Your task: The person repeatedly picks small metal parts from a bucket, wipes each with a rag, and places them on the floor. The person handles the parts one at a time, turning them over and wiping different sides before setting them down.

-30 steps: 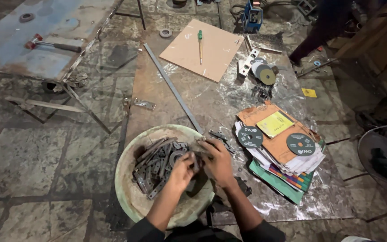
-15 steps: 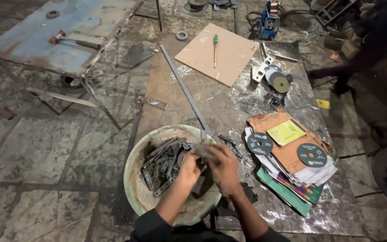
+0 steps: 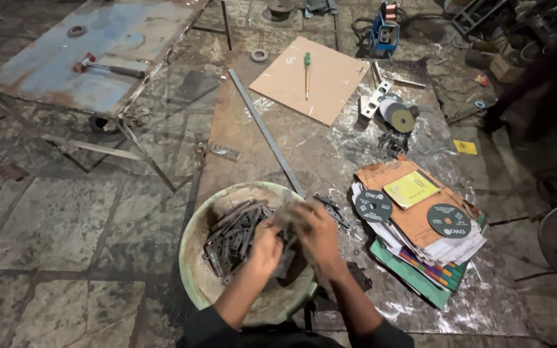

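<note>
Workshop floor seen from above the worker. A steel sheet [image 3: 330, 148] lies on the stone floor and carries, from far to near, a brown board [image 3: 330, 84] with a green screwdriver [image 3: 306, 72] on it, a long flat bar [image 3: 265, 132] running diagonally, an angle grinder [image 3: 394, 116], and a stack of papers [image 3: 430, 251] topped by two cutting discs [image 3: 449, 220]. A blue metal table [image 3: 66, 71] stands to the left with a hammer [image 3: 107, 67] on its top.

At the near edge of the sheet sits a round pale basin [image 3: 191, 258], holding a heap of flat metal pieces [image 3: 233, 240]. Both hands work over its right side. The left hand [image 3: 267, 248] is curled around several pieces; the right hand [image 3: 314, 235] closes over the top of the same bundle, fingers bent. Motion blur hides how tightly either hand grips.

Handling note: the pieces look thin and sharp-edged, so the bundle is best gathered with the strips lying parallel, lifted together above the rim, and kept from snagging the heap beneath. Bare hands call for a slow, even pull.
</note>
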